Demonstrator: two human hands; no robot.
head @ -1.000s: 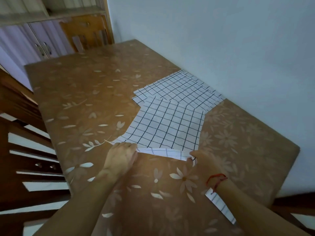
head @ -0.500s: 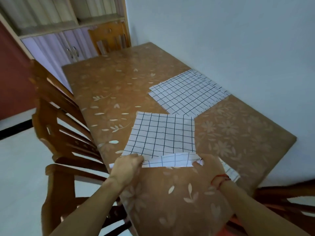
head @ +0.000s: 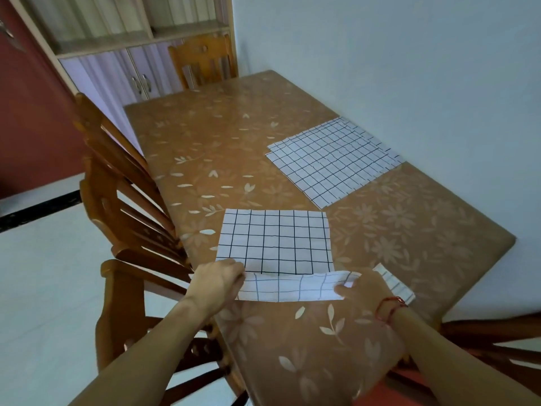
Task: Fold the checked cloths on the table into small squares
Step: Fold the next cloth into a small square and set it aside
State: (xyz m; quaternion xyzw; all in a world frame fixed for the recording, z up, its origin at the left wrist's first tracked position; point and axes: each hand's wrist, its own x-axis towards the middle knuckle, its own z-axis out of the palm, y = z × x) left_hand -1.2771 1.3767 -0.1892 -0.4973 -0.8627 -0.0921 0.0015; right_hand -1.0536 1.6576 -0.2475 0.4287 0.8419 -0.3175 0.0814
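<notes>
A white cloth with a black check lies flat near the table's front. Its near edge is lifted and turned back toward me as a narrow strip. My left hand pinches the strip's left corner. My right hand, with a red thread at the wrist, pinches the right corner. Farther back by the wall lies a stack of several flat checked cloths. Another piece of checked cloth shows just behind my right hand, partly hidden.
The table has a brown cover with leaf prints and stands against a pale wall on the right. Wooden chairs line its left side, one stands at the far end. A cabinet is behind.
The near cloth has been drawn toward me, away from the stack. Its near edge has been lifted higher and turned back. The view has shifted right and back.
</notes>
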